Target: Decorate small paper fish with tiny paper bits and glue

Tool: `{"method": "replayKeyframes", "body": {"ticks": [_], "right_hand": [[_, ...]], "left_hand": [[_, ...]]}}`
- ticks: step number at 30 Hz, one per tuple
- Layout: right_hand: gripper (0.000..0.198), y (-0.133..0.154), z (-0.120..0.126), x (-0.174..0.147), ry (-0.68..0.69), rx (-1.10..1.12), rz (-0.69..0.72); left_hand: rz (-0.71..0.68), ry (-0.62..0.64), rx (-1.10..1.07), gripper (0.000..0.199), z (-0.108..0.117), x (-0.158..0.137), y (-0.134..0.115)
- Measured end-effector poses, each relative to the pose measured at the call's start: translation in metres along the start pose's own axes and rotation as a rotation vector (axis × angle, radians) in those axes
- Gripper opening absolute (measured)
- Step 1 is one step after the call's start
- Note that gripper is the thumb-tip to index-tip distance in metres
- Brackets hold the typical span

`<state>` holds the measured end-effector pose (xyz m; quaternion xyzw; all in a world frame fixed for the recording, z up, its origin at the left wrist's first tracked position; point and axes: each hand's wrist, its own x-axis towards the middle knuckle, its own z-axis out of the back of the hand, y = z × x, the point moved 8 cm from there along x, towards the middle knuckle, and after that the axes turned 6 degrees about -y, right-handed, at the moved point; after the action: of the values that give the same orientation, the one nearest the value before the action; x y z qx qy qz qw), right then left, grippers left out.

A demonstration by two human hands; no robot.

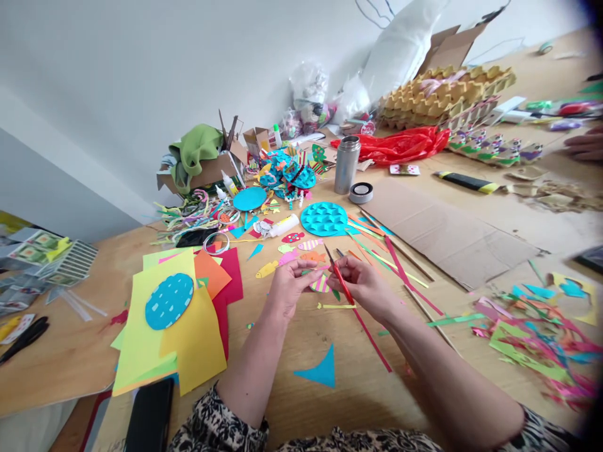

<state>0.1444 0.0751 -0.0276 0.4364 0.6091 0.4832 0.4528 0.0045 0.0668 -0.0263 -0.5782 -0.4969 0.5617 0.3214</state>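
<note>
My left hand (293, 285) is closed, thumb and forefinger pinched on what looks like a small piece of coloured paper, mostly hidden by the fingers. A pink-and-yellow striped paper piece (320, 283) shows just below the thumb. My right hand (360, 281) grips red-handled scissors (342, 286), their dark tips pointing away from me. Beyond my hands lie several paper fish, among them a yellow one (267, 270), a red spotted one (293, 237) and a striped one (310, 245). A narrow yellow paper strip (336, 306) lies under the right hand.
A blue scalloped disc (324, 219), a steel flask (347, 165) and its lid (361, 193) stand ahead. Coloured sheets (198, 351) and a phone (149, 415) lie left. Cardboard (447, 232), a cutter (465, 182) and paper scraps (532, 339) lie right. Another person's hand (586, 144) shows far right.
</note>
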Motion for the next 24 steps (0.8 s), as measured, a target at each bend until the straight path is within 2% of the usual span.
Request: {"method": "replayKeyframes", "body": {"ticks": [8,13,17,21,24], "right_hand": [[0.042,-0.003,-0.001,0.002,0.010,0.010,-0.002],[0.042,0.001,0.005,0.003,-0.060,-0.007,0.052],[0.042,0.000,0.007,0.005,-0.066,0.011,0.068],[0.042,-0.001,0.008,0.007,-0.064,0.005,0.071],[0.043,-0.002,0.010,0.008,-0.086,0.033,0.071]], "left_hand": [[-0.089,-0.051,0.017,0.031,0.004,0.004,0.000],[-0.049,-0.004,0.001,0.045,0.001,0.004,0.000],[0.008,0.062,0.000,0.052,0.000,0.002,-0.002],[0.050,0.101,0.056,0.043,0.002,0.004,0.002],[0.030,0.053,0.057,0.035,0.008,0.009,0.004]]}}
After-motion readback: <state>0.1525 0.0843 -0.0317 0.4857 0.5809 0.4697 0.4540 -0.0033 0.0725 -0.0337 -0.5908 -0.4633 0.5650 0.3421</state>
